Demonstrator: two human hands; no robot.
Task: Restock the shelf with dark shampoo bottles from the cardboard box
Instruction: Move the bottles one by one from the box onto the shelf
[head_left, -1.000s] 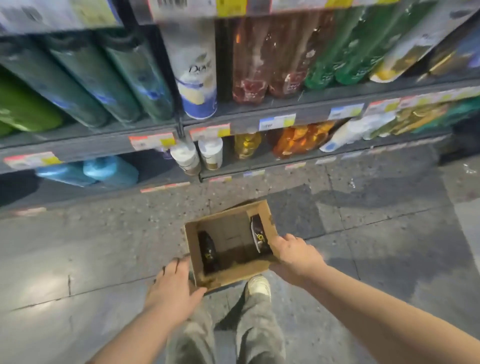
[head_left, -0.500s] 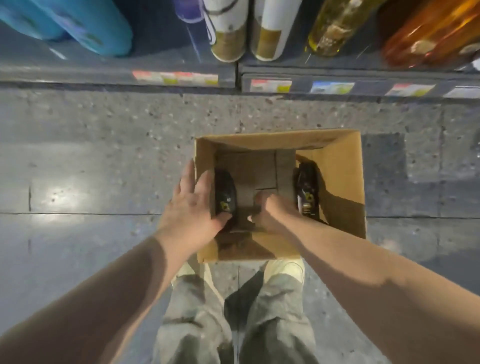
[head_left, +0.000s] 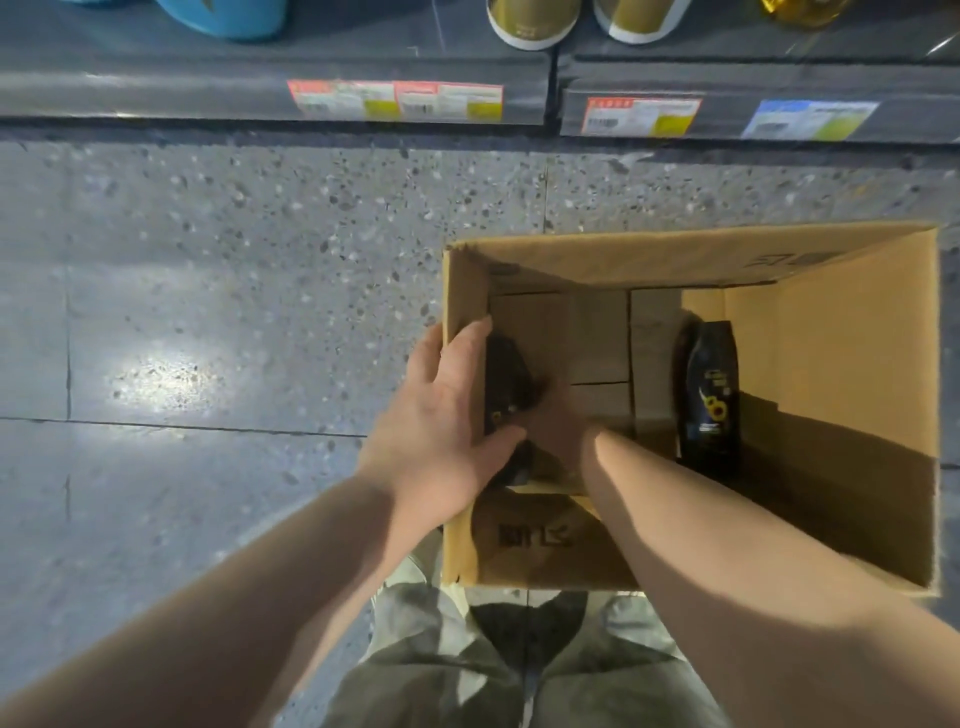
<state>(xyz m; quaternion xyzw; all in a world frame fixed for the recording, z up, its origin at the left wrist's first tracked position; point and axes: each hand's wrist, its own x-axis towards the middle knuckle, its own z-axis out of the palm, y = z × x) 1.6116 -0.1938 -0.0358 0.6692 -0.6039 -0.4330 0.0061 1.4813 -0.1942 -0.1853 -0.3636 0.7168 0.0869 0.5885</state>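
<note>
An open cardboard box (head_left: 857, 395) stands on the floor in front of my feet. One dark shampoo bottle (head_left: 506, 379) lies along the box's left wall. My left hand (head_left: 441, 415) reaches over that wall and grips the bottle, thumb across its lower end. My right hand (head_left: 558, 415) is down inside the box in shadow, fingers curled against the same bottle's right side. A second dark shampoo bottle (head_left: 710, 400) with a yellow flower label lies by the right wall, untouched. The bottom shelf (head_left: 270, 96) runs along the top of the view.
On the bottom shelf stand a blue bottle (head_left: 223, 18), two white and gold bottles (head_left: 535, 23) and a yellow bottle (head_left: 800, 8). Price tags (head_left: 395, 101) line the shelf edge. Speckled grey floor (head_left: 208, 312) spreads to the left of the box.
The view has dropped and closed in on the box. My right hand moved from the box's rim down inside. Both hands have closed on the left bottle.
</note>
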